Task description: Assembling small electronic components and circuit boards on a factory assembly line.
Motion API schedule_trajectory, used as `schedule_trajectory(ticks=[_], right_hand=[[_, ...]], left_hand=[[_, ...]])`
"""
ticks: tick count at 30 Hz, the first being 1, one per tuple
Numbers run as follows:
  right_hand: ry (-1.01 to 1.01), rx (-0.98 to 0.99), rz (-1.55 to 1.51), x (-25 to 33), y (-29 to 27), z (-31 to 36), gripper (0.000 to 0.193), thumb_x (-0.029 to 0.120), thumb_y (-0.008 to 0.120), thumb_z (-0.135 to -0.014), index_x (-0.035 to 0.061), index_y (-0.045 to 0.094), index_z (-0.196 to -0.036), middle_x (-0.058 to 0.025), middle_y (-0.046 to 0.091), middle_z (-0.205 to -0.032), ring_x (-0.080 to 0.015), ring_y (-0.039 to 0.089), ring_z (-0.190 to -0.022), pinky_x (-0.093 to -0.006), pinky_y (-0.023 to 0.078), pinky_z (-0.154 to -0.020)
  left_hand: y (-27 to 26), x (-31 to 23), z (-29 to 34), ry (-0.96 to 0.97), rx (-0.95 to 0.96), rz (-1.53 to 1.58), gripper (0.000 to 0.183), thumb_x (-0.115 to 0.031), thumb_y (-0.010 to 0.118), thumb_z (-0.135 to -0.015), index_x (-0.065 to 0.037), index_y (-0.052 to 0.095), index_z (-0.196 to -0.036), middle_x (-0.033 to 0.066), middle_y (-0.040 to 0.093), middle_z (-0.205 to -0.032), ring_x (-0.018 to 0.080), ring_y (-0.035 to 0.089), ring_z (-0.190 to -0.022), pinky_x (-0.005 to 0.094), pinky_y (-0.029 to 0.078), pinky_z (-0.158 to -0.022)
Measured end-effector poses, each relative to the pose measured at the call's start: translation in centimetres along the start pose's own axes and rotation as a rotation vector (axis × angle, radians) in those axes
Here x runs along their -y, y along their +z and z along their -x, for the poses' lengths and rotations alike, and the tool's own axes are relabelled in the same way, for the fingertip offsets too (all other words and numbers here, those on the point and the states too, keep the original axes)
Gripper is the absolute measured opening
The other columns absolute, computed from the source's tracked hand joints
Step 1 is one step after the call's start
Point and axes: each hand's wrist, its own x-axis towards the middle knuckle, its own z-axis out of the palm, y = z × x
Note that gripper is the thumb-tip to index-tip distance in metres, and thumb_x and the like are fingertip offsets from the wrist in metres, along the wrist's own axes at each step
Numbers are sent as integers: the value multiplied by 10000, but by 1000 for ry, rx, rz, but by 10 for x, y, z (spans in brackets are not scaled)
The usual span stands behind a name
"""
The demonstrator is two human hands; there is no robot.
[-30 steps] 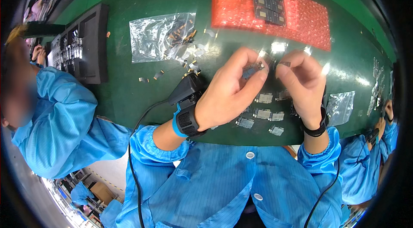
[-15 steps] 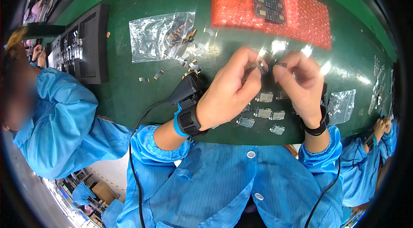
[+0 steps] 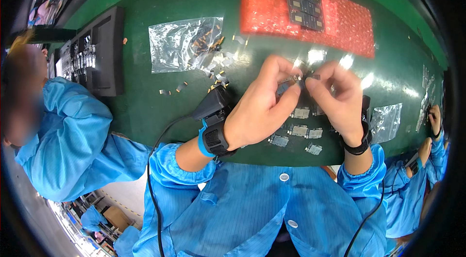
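My left hand pinches a small circuit board with a metal part between thumb and forefinger. Close beside it, my right hand grips a small dark flat piece with thumb and fingertips. The two pieces meet or nearly meet; whether they touch I cannot tell. Below my hands, several small silvery circuit boards lie on the green table. Black wrist straps circle both my wrists, and a cord runs from the left one.
Pink bubble wrap with a dark board panel on it lies at the back. A clear bag and loose flex cables are left; another bag is right. A black foam tray stands by a co-worker's sleeve.
My hands have drawn slightly closer together, bringing the small dark piece up to the board. At the far right, a co-worker's hands have moved apart.
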Motion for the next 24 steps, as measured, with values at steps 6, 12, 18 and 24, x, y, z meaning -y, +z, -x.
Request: schedule_trajectory(ticks=[6,12,18,24], right_hand=[[-73,-10,164,2,-1,-2,112,21,677,-784,32,581,-728,69,510,-586,22,384,-504,-176,274,-438],[-50,21,227,4,-4,-3,120,31,686,-777,27,580,-720,66,497,-570,13,383,-496,-187,278,-435],[74,88,51,1,-6,-3,122,39,678,-808,35,581,-735,78,505,-627,23,400,-537,-171,287,-454],[66,123,5,-4,-6,-4,120,45,677,-818,30,573,-759,79,511,-654,27,412,-560,-164,293,-468]], left_hand=[[-1,6,-1,75,-14,-78,236,-19,475,-920,-25,396,-1142,45,504,-1005,48,461,-842,212,394,-712],[-1,3,0,86,-20,-180,221,-26,474,-922,-13,406,-1131,58,501,-1019,100,481,-972,250,392,-841],[-3,7,0,120,13,-198,205,-49,460,-935,-25,396,-1128,41,494,-972,58,451,-818,221,392,-706],[-1,4,1,21,28,-104,224,-72,446,-947,-39,360,-1151,14,487,-875,17,358,-628,190,331,-540]])
